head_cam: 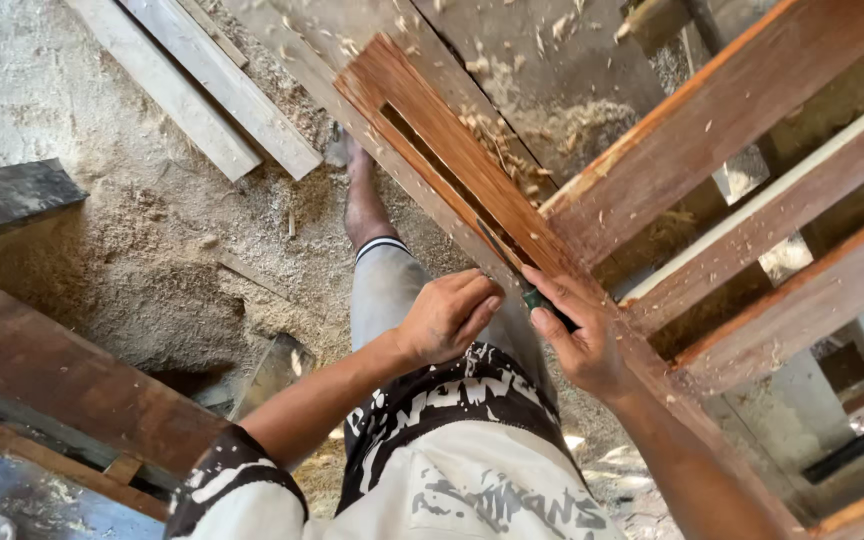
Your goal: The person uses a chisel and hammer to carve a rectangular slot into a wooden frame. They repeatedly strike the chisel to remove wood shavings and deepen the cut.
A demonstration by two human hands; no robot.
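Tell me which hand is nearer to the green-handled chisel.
Right. The right hand grips the green-handled chisel, fingers wrapped over its handle on the wooden frame. The left hand rests just beside it, against the frame's edge, apparently not on the tool.

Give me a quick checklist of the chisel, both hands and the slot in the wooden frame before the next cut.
1. Right hand grips the green-handled chisel: ok.
2. Chisel blade sits in the long slot of the reddish frame rail: ok.
3. Left hand rests beside the rail, behind the blade's tip: ok.
4. Slot free of shavings: not ok, chips lie along its edge.
5. Blade edge sharpness: cannot tell.
6. Bare foot on the sawdust floor beneath the frame: not ok.
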